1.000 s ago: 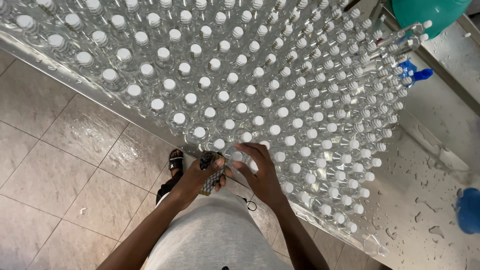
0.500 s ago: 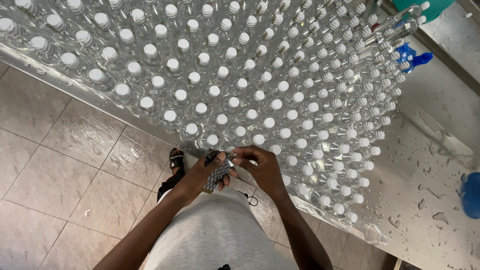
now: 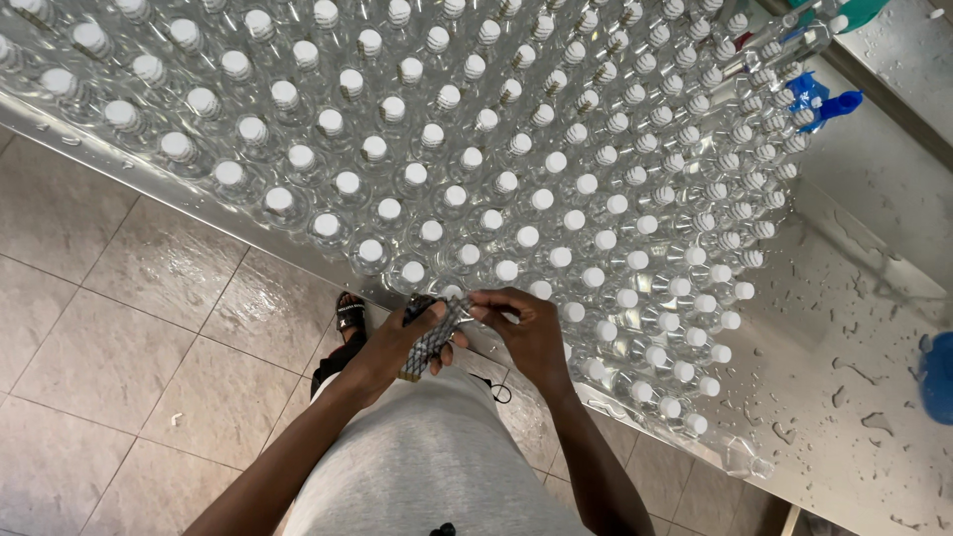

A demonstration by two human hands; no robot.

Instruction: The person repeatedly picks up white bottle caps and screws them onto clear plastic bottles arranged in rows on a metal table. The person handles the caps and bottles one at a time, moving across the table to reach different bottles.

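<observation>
at the table edge, left hand (image 3: 402, 342) grips patterned strip (image 3: 429, 342), right hand (image 3: 526, 333) pinching its top.

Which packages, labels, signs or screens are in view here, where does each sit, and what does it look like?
Stack of labels: flat, narrow, dark with a pale pattern, in the left hand; the right hand pinches its top end.
Bottles: clear, white-capped, unlabelled, packed in rows on the wet metal table.
No signs or screens.
</observation>
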